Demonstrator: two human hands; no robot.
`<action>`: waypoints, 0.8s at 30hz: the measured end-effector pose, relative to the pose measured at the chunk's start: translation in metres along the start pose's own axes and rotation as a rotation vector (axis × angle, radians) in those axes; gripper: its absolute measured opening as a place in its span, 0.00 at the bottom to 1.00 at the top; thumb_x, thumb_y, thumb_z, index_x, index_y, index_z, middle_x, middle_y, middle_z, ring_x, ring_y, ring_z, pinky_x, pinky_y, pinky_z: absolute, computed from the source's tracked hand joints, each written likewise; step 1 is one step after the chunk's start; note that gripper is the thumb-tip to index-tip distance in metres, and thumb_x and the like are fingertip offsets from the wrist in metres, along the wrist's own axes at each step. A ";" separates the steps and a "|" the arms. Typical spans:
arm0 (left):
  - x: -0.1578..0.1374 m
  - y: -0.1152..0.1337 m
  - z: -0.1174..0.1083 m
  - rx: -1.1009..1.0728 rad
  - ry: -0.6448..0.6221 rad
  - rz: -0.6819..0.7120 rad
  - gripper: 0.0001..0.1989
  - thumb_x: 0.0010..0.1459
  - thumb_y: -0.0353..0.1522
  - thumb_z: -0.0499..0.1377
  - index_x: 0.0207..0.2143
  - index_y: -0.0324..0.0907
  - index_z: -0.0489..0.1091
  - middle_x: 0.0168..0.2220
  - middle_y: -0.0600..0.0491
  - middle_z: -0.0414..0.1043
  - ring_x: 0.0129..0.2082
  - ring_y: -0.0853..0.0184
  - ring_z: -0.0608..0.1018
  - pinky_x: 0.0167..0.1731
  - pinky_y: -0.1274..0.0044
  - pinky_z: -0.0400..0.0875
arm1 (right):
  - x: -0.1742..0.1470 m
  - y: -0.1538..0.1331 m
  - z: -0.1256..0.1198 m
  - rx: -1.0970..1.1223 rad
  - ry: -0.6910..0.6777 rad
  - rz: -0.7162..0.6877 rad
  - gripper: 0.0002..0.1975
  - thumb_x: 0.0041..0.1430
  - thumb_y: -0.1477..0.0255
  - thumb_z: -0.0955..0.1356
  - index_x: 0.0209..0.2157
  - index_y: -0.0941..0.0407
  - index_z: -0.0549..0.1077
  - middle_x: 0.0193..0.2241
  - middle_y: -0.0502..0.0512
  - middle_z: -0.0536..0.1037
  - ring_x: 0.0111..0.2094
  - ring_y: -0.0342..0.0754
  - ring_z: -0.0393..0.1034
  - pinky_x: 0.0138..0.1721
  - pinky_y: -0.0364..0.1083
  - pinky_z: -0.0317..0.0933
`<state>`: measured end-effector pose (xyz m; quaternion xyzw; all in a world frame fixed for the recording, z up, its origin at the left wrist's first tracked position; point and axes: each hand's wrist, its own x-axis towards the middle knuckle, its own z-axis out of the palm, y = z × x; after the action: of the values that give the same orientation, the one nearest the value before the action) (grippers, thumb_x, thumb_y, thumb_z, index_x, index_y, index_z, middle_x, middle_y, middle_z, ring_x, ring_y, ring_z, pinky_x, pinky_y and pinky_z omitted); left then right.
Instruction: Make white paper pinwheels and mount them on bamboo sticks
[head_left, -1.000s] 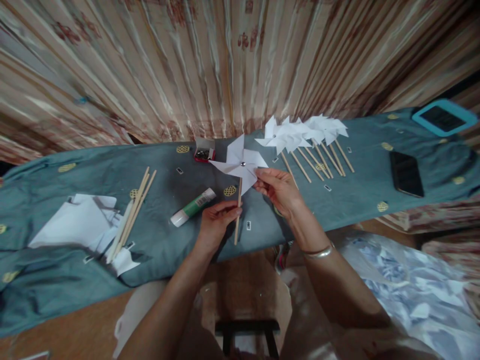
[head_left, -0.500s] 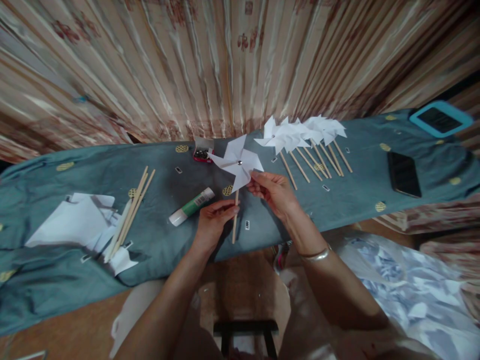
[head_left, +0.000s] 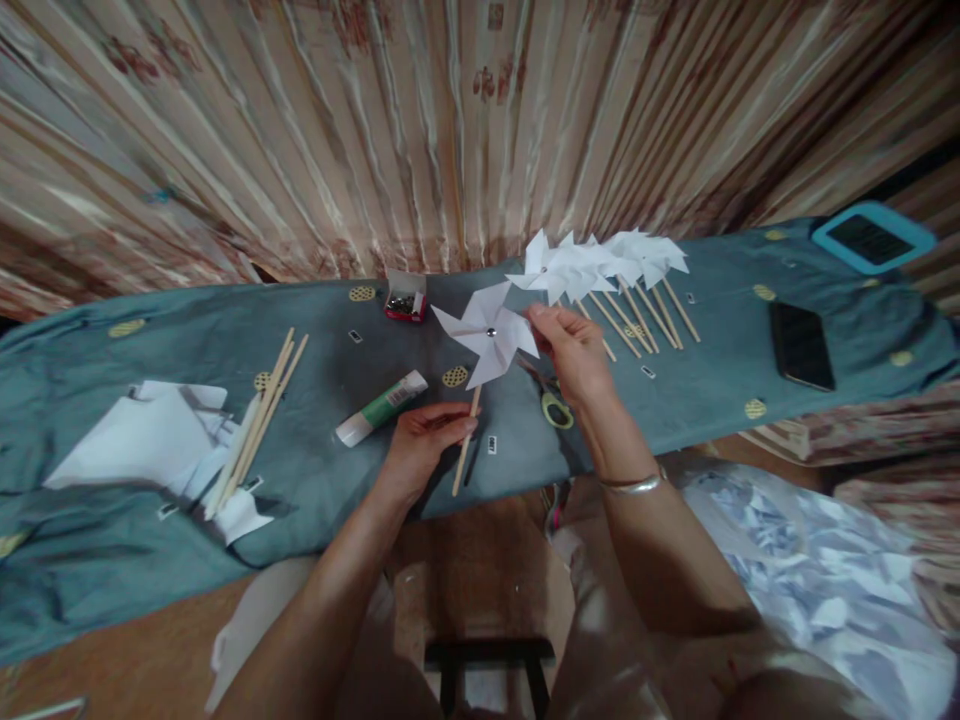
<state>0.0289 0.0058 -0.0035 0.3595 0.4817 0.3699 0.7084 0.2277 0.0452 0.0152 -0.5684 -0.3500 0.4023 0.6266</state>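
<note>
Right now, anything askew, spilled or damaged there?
Nothing looks spilled; the held pinwheel looks intact. Only the white paper heap at far left looks untidy: pieces splayed unevenly, loose sticks lying partly over them.

The person has two hands, the left hand and the right hand, with one bracelet. One single pinwheel is counted apart from a row of overlapping pinwheels, whose sticks number about seven. The table carries one glue stick, one pair of scissors, one box, one phone and one blue-framed device. Loose sticks come to about three; stacked papers cannot be counted.
</note>
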 end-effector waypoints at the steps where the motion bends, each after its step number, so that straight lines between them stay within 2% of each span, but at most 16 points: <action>1: -0.001 0.000 -0.001 0.010 -0.011 -0.001 0.15 0.33 0.35 0.74 0.27 0.41 0.81 0.27 0.52 0.79 0.25 0.70 0.73 0.30 0.77 0.68 | -0.001 0.001 0.002 0.006 -0.024 0.013 0.21 0.42 0.51 0.76 0.19 0.53 0.73 0.17 0.44 0.68 0.21 0.40 0.57 0.25 0.43 0.52; 4: -0.003 -0.001 -0.003 0.041 -0.023 -0.002 0.14 0.34 0.35 0.73 0.27 0.41 0.82 0.25 0.52 0.78 0.24 0.69 0.73 0.29 0.77 0.67 | -0.004 0.001 0.007 0.034 -0.067 0.043 0.22 0.41 0.51 0.76 0.17 0.53 0.70 0.15 0.43 0.66 0.19 0.39 0.54 0.23 0.43 0.48; 9: -0.005 -0.002 -0.007 0.065 -0.015 0.012 0.13 0.35 0.35 0.73 0.27 0.42 0.82 0.25 0.53 0.79 0.24 0.70 0.73 0.29 0.78 0.67 | -0.008 -0.003 0.006 0.098 -0.081 0.117 0.19 0.37 0.56 0.78 0.16 0.54 0.72 0.15 0.43 0.69 0.18 0.38 0.54 0.21 0.42 0.47; 14: -0.007 -0.004 -0.009 0.074 -0.003 0.032 0.14 0.35 0.36 0.74 0.27 0.41 0.81 0.25 0.52 0.78 0.24 0.70 0.73 0.28 0.78 0.67 | -0.010 0.000 0.003 0.105 -0.077 0.124 0.18 0.37 0.59 0.79 0.15 0.54 0.72 0.13 0.43 0.66 0.17 0.38 0.54 0.21 0.41 0.48; 24: -0.010 -0.003 -0.010 0.074 0.021 0.034 0.16 0.35 0.37 0.74 0.29 0.40 0.81 0.26 0.53 0.78 0.25 0.71 0.73 0.29 0.78 0.68 | -0.016 -0.002 0.006 0.068 -0.089 0.161 0.20 0.32 0.55 0.79 0.16 0.55 0.74 0.14 0.44 0.68 0.18 0.36 0.56 0.21 0.40 0.48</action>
<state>0.0176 -0.0030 -0.0046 0.3896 0.4963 0.3679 0.6831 0.2158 0.0332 0.0178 -0.5547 -0.3167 0.4878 0.5951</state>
